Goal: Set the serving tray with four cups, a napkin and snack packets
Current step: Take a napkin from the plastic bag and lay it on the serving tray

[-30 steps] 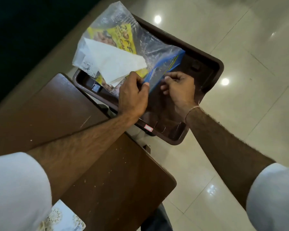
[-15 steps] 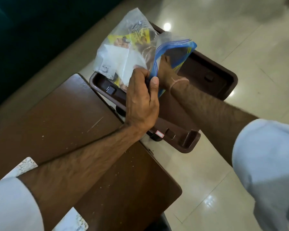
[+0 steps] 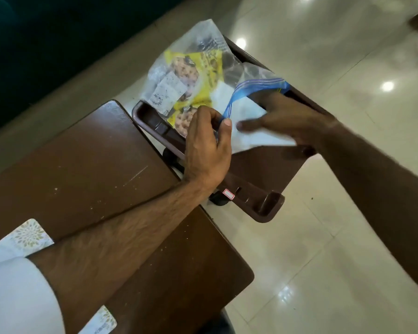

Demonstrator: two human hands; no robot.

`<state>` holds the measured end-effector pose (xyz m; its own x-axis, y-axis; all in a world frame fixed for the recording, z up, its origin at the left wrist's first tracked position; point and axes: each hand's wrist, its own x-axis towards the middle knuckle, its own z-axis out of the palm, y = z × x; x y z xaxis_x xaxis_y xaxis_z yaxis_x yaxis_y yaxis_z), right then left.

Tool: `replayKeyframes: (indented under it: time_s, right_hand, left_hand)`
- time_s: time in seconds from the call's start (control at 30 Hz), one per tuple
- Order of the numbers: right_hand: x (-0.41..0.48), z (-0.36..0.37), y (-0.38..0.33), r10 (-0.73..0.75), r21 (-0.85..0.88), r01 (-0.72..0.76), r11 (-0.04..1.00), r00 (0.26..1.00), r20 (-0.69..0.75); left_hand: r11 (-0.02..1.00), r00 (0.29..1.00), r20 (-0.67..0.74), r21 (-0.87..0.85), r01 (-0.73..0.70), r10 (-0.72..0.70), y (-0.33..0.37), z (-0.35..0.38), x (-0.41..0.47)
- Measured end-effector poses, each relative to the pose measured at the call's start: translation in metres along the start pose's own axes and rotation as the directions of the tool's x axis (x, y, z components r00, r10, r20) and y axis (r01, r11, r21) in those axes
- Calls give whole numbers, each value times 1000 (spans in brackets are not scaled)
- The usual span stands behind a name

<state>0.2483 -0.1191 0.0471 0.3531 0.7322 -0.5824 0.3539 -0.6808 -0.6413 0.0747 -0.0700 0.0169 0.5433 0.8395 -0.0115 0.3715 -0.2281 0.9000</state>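
Left hand (image 3: 208, 143) pinches clear blue-zip plastic bag (image 3: 203, 75); right hand (image 3: 282, 116) grips white paper napkin (image 3: 249, 131), blurred; napkin may tear snagging zip

Near left: table (image 3: 87, 179), with patterned card (image 3: 28, 237) lying on it beneath the left forearm. Just beyond the table's far right corner, over the floor (image 3: 323, 237): serving tray (image 3: 261, 206), with zip bag (image 3: 203, 68) resting on its far end, snack packets (image 3: 191, 75) inside the bag. At the bag's mouth, above the tray's middle: left hand (image 3: 206, 150) pinching the near end of the zip strip, right hand (image 3: 285, 116) just to its right, on a napkin (image 3: 251, 131) half out of the bag.
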Motion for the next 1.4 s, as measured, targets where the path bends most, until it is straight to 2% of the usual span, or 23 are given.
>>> replayKeyframes:
  time_s: [0.13,0.2,0.27,0.37,0.47,0.57,0.7,0.8,0.93,1.03,1.17,1.27,1.4]
  right_hand:
    - [-59,-33,30,86,-127,-70,989,989,120]
    - [-82,-41,37,101,-124,-80,989,979,179]
    - [-99,-42,35,46,-8,-46,999,948,315]
    - [-109,-33,22,-38,138,-28,990,892,450]
    - [-102,-7,-1,-121,147,44,988,816,565]
    - [-90,33,-35,-201,78,198,977,744,637]
    - [-83,90,-81,-257,45,330,943,636,727]
    - [-83,131,-114,-208,-24,363,932,586,783]
    - [-86,189,-156,-109,-142,456,879,480,871]
    - [-91,234,-180,-34,-202,513,835,413,910]
    - [-101,290,-203,53,-261,600,757,340,939]
    - [-104,324,-215,92,-294,628,721,333,938]
    - [-109,360,-221,119,-311,549,776,357,927]
  left_hand:
    - [993,993,75,-67,95,-90,2,-3,-8]
    - [976,983,94,-139,169,-157,4,-10,-15]
    - [931,960,133,-241,273,-247,5,-22,-25]
    - [782,896,278,-443,439,-346,5,-47,-39]
    - [713,872,355,-509,482,-336,-1,-88,-53]
    - [652,854,428,-562,509,-297,-12,-144,-70]
    - [665,834,447,-520,536,-323,-32,-212,-104]
    - [674,808,445,-463,576,-386,-49,-251,-137]
    - [609,769,434,-473,637,-469,-63,-296,-186]
    - [667,716,438,-293,686,-544,-70,-315,-221]
    - [686,709,347,-210,696,-613,-83,-327,-270]
    - [627,699,209,-323,709,-684,-98,-331,-312]
    - [553,589,-55,-423,717,-806,-122,-319,-353]
